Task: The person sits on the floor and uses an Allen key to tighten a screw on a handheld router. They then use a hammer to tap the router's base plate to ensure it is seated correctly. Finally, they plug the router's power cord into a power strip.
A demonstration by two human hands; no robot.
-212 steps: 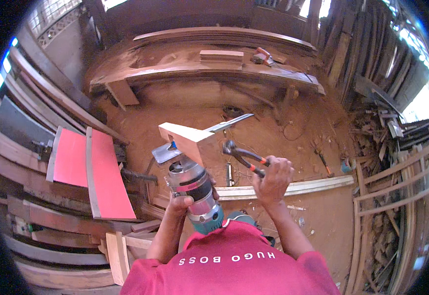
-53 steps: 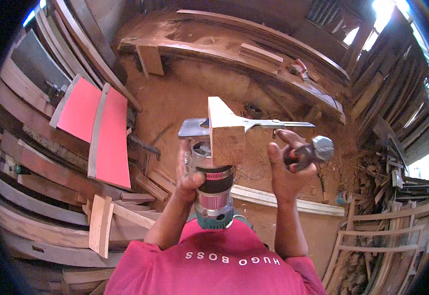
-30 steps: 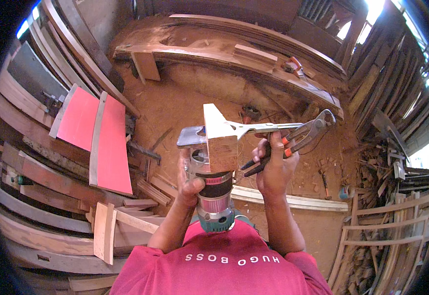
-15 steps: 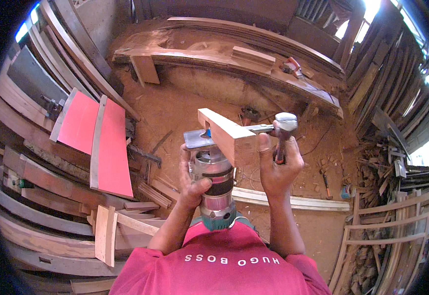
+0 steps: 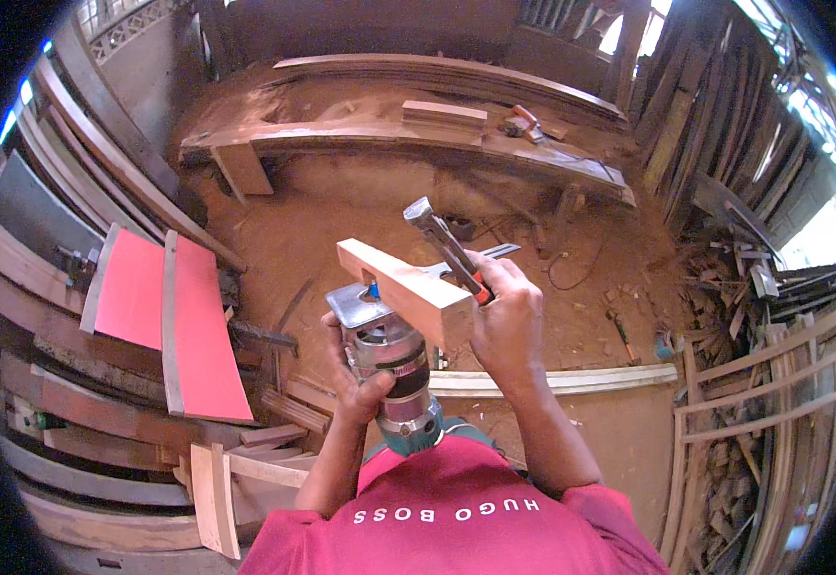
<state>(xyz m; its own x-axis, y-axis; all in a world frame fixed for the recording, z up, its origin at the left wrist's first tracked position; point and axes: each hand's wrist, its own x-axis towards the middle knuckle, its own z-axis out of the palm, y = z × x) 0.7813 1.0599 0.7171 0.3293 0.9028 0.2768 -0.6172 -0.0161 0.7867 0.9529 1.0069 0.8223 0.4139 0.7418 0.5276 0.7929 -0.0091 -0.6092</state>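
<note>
My left hand [image 5: 351, 383] is wrapped round the body of a router [image 5: 391, 369], a power tool with a green end and a flat metal base plate [image 5: 355, 305]. A pale wooden block [image 5: 408, 287] lies slantwise at the router's base, with a small blue part showing beside it. My right hand [image 5: 512, 321] grips the red and black handle of a hammer [image 5: 445, 244]. The hammer's metal head points up and left, beyond the block. My right fingers are close to the block's right end; whether they touch it I cannot tell. A thin metal bar [image 5: 502, 250] sticks out behind the block.
A long dusty workbench [image 5: 341, 134] runs across the back, bearing boards and an orange power tool [image 5: 523, 125]. Red panels [image 5: 202, 326] and stacked planks stand at left. On the right are wooden frames [image 5: 763, 431] and scrap wood. Pale battens [image 5: 552, 379] lie on the floor.
My right hand has swung the hammer so its head moves from right of the block to beyond it. The router and block appear slightly lower and farther left as the view shifts.
</note>
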